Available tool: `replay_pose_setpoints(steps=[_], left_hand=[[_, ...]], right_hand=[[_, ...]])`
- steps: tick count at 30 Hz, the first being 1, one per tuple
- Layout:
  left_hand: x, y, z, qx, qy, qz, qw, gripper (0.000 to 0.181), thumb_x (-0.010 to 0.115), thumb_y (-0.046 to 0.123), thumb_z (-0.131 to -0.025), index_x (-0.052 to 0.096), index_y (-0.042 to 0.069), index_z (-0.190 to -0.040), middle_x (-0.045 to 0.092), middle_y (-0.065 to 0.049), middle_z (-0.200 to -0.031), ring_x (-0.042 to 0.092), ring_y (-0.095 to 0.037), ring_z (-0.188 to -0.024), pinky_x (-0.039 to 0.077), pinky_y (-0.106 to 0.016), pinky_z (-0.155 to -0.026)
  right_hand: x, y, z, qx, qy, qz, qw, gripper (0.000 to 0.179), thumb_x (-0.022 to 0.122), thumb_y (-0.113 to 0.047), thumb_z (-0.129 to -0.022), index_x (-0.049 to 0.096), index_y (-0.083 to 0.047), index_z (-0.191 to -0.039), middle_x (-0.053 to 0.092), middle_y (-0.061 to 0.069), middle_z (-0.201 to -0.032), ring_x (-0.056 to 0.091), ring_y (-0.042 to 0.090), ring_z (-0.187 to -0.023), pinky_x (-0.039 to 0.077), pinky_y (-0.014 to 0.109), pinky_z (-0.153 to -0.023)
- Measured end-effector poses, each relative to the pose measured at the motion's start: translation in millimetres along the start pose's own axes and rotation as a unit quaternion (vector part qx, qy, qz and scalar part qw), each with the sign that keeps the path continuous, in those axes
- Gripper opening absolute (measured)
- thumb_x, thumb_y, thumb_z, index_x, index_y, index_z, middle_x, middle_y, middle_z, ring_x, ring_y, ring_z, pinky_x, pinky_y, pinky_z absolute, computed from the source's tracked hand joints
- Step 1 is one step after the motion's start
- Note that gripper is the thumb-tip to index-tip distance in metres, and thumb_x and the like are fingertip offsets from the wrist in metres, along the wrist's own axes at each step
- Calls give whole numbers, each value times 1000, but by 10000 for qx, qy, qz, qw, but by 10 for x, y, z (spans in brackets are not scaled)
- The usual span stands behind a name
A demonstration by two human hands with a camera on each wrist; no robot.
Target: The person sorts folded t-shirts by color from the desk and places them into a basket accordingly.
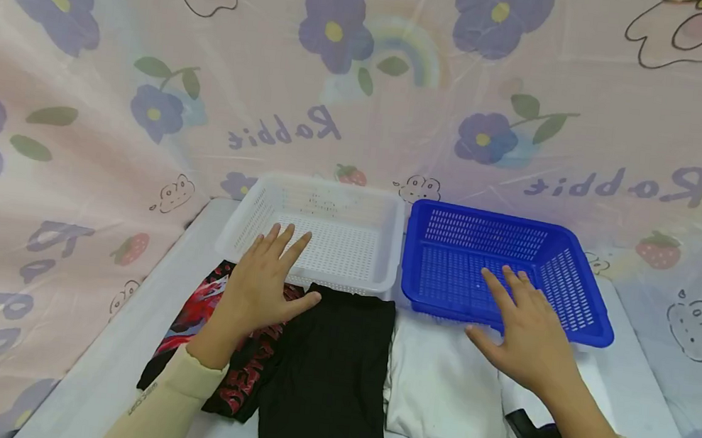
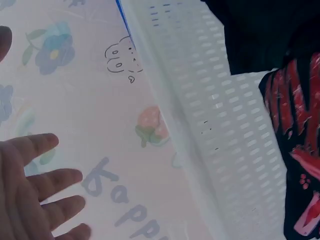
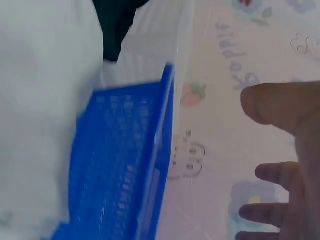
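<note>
My left hand (image 1: pixel 263 288) hovers, fingers spread, above the folded black garment with red print (image 1: pixel 250 380) and near the front of the white basket (image 1: pixel 389 251). Beside that garment lies a folded plain black garment (image 1: pixel 330 381). My right hand (image 1: pixel 532 331) is also spread with nothing in it, over the front edge of the blue basket (image 1: pixel 485 226). Below it sits a folded white garment (image 1: pixel 445 393); another white garment (image 1: pixel 594 377) is partly hidden under my right forearm. Both wrist views show straight, apart fingers: the left fingers (image 2: pixel 60 177) and the right fingers (image 3: pixel 272 215).
The baskets stand side by side at the back of a white-covered table (image 1: pixel 638 420). A curtain (image 1: pixel 394 109) printed with flowers and rabbits hangs behind and at both sides. A black band (image 1: pixel 534 432) shows by my right wrist.
</note>
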State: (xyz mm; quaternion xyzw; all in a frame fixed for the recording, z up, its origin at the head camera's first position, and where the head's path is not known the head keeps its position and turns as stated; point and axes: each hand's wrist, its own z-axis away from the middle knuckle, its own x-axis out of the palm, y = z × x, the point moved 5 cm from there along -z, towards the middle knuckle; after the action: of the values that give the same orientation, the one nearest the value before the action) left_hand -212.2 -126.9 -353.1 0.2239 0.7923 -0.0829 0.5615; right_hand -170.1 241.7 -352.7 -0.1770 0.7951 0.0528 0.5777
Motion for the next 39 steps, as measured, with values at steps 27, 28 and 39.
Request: replay_pose_setpoints(steps=[27,28,39], left_hand=[[699,-93,592,-1163,-1242,2321,9577,76,74,50,-78,46,18,-141,62,-3,-115,59,-15,-90,50,-32,-74],[732,-93,597,-1176,-1252,2375,9561,75,76,47,-77,47,17,-140,62,-4,-113,58,-15,-87,49,-31,-73],[900,-71,673,-1693,-1566,2578,9383,78,83,36,-72,48,15,-139,63,-5,-113,53,-12,-80,46,-30,-66]], right_hand=[[878,-864,195,511,-1191,-3625,9229,55,73,-25,-84,51,-16,-135,61,18,-121,67,27,-94,56,27,-72],[922,-882,200,590,-1333,-3710,9171,55,72,-26,-85,51,-16,-135,61,19,-122,67,26,-93,56,26,-72],[1220,-983,191,882,-1824,-3734,9053,62,72,-32,-84,49,-12,-137,60,23,-124,68,17,-86,54,26,-67]])
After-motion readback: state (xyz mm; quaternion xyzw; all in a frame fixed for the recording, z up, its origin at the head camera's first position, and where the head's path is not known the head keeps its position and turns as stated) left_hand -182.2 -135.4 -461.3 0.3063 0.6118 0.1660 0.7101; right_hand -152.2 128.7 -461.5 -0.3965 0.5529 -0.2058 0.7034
